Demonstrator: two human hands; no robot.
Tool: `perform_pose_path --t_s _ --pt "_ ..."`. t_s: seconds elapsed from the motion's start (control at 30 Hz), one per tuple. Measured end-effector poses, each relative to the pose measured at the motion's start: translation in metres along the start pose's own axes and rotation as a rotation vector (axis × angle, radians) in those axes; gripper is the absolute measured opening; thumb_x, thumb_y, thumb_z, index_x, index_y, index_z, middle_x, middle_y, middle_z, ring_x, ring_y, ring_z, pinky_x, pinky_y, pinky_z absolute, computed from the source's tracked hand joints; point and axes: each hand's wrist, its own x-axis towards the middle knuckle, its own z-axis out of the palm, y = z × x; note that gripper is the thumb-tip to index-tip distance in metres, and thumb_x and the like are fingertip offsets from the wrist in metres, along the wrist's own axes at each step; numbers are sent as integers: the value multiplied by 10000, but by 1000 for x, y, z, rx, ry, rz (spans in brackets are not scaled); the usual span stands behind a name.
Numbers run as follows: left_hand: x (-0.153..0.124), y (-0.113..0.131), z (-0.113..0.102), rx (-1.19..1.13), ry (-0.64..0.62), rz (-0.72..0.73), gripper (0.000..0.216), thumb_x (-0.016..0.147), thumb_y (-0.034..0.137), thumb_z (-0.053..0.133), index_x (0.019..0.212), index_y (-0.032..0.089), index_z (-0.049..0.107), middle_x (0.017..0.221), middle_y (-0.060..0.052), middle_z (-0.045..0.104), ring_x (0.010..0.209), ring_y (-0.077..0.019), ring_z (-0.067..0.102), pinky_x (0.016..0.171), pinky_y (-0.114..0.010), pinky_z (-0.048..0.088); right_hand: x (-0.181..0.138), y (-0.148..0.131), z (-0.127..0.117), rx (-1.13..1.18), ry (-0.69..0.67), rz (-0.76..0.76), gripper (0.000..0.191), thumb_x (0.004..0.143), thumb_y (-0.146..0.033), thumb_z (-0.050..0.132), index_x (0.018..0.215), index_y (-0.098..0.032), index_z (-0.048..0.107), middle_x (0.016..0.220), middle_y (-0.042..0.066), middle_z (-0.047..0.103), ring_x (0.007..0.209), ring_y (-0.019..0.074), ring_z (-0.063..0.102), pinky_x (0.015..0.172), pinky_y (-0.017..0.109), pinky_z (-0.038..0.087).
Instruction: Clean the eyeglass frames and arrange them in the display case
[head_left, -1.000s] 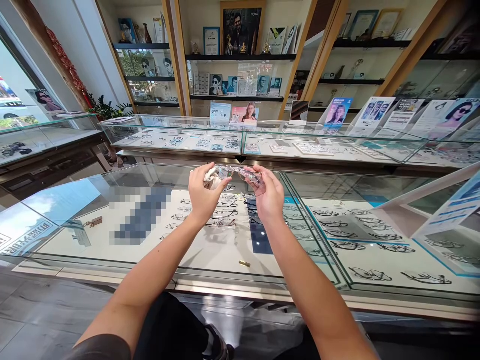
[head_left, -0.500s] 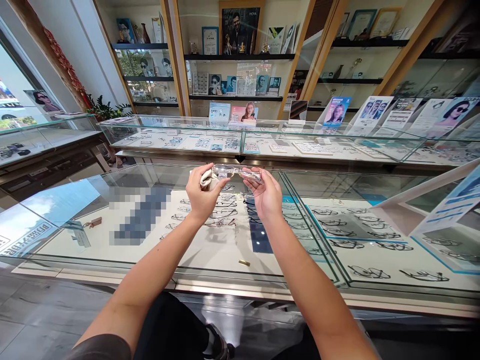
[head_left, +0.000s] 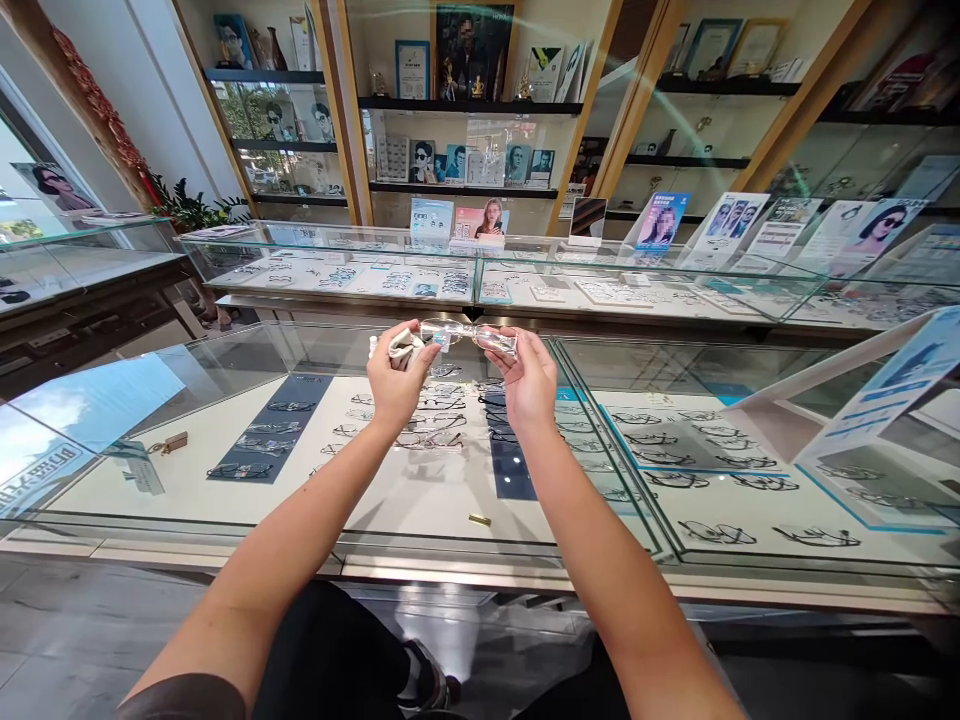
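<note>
A pair of eyeglasses [head_left: 466, 331] with clear lenses is held up between both hands, above the glass counter. My left hand [head_left: 396, 385] is closed, pinching the left side of the glasses, with a pale crumpled cloth [head_left: 406, 346] bunched in the same fingers. At the other side, my right hand [head_left: 531, 385] grips the glasses with thumb and fingers. Under the glass, below the hands, lie rows of spectacle frames [head_left: 435, 420] on a white surface.
The glass display counter [head_left: 285, 520] spans the front. A dark blue mat [head_left: 259, 460] with frames lies inside at left. A white sign stand [head_left: 877, 400] is at right. Behind runs a second glass case [head_left: 337, 240], with shelves [head_left: 472, 105] of pictures and trophies beyond.
The view has shifted slightly, so the surroundings sit a little further left and higher. Both hands still hold the glasses, which appear slightly tilted compared with before.
</note>
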Motion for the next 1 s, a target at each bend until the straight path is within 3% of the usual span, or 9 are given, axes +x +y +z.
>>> perform_pose_path --t_s 0.3,0.5,1.0 --pt "-5 -1 3 -16 -20 -19 607 878 633 862 1284 200 735 1194 -119 779 1010 -215 758 854 -310 604 6 11 -6 8 12 13 414 893 -631 804 975 -302 567 1086 6 864 954 220 856 900 397 702" --pt "-7 -3 4 -27 -6 -48 616 883 613 866 1320 200 729 1208 -118 782 969 -204 755 836 -307 602 7 14 -8 19 -12 17 398 925 -612 794 989 -299 558 1088 18 858 979 215 855 909 386 708" --pt "-15 -2 8 -104 -11 -47 597 874 572 893 1320 226 699 1214 -100 750 1015 -196 741 880 -317 603 12 24 -10 89 117 150 309 912 -431 871 927 -241 628 827 -32 820 739 160 849 670 214 654"
